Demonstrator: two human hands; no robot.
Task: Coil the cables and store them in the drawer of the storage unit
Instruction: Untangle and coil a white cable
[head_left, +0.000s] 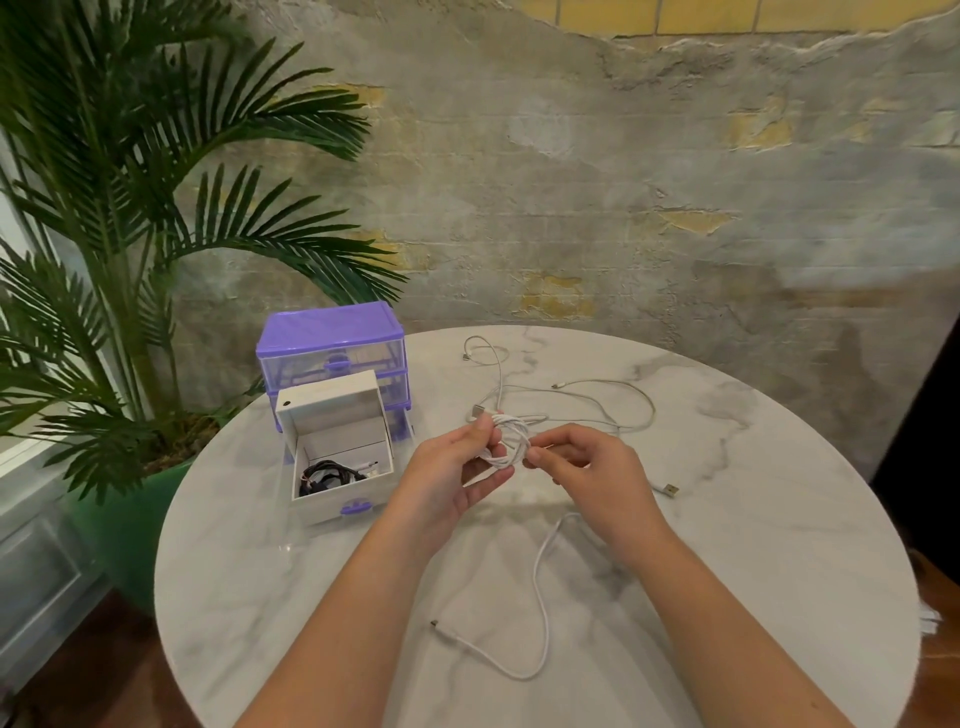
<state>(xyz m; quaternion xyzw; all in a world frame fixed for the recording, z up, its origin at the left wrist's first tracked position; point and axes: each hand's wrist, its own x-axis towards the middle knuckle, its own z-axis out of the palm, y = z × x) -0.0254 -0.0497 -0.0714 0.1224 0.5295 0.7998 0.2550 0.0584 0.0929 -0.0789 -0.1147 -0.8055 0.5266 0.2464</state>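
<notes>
My left hand (451, 480) grips a small coil of white cable (508, 439) above the middle of the round marble table (779, 545). My right hand (587, 467) pinches the same cable at the coil's right side. The cable's loose tail (540, 587) hangs down and loops across the table toward me. The purple storage unit (332, 345) stands at the table's left rear. Its bottom drawer (337, 473) is pulled out in front of it, with a coiled black cable (327, 475) and a white plug inside.
Two more white cables lie uncoiled on the far side of the table (608, 395), one with a USB plug (671, 489) at the right. A white box (332, 402) rests on the open drawer's back. A potted palm (119, 249) stands left of the table.
</notes>
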